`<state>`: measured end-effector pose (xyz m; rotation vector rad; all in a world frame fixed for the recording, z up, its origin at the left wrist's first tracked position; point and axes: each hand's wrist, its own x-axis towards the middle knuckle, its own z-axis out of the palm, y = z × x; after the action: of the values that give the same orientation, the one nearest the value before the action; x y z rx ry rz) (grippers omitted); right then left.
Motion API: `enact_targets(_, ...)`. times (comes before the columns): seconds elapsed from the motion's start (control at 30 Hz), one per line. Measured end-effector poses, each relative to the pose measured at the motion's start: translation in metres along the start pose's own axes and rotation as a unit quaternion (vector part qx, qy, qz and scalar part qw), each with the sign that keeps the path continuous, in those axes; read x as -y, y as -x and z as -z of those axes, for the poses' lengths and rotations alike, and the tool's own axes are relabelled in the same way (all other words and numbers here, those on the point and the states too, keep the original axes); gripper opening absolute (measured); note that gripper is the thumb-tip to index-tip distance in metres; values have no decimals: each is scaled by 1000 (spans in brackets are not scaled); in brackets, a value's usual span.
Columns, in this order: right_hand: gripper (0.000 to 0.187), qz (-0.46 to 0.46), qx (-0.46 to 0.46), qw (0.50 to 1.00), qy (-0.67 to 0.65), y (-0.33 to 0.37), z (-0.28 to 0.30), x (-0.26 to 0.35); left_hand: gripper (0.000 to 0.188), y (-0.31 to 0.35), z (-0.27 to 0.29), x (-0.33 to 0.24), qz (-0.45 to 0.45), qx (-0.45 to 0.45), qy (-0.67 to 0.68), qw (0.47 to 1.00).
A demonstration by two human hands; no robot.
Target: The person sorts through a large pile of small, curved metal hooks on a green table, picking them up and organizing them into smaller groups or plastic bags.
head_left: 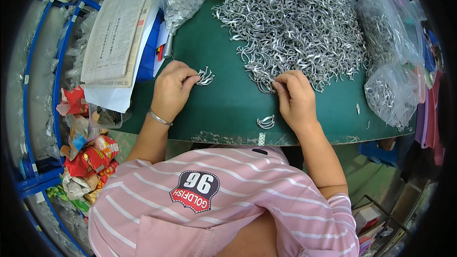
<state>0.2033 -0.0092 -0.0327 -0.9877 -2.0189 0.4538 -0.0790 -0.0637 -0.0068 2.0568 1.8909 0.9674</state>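
Observation:
A big heap of small curved silver metal clips (297, 24) covers the far part of a green table mat (223, 109). My left hand (172, 88), with a silver bangle on the wrist, pinches a small stack of nested clips (205, 76) just above the mat. My right hand (295, 97) has its fingertips closed on a clip at the near edge of the heap. A few nested clips (266, 122) lie on the mat near the front edge, between my hands.
Clear plastic bags of the same clips stand at the right (392, 93) and the back left (181, 4). A stack of printed papers (116, 33) lies at the left. Colourful snack wrappers (88, 154) sit below the table by a blue metal frame (57, 66).

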Motion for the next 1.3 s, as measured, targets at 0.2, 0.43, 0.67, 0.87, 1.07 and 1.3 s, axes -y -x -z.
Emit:
enact_targets(0.2,18,22,-19,997,-77,0,2,0,10,-11,-12,-26,23,-23,124,992)
enact_targets(0.43,20,78,-37,991,-107,-1,4,5,23,-17,-56,-75,142,190,449,861)
enact_targets(0.67,31,-4,-66,971,-229,6,-5,1,14,-12,-63,-71,161,161,529,818)
enact_targets(0.87,26,1,-76,981,-178,5,-3,-2,10,-13,-41,-63,137,117,451,874)
enact_targets(1.07,21,0,-92,988,-125,3,1,-1,6,-16,15,-14,92,138,25,986)
enact_targets(1.3,19,-7,-75,990,-121,0,2,0,8,-47,-12,-41,-57,127,61,988)
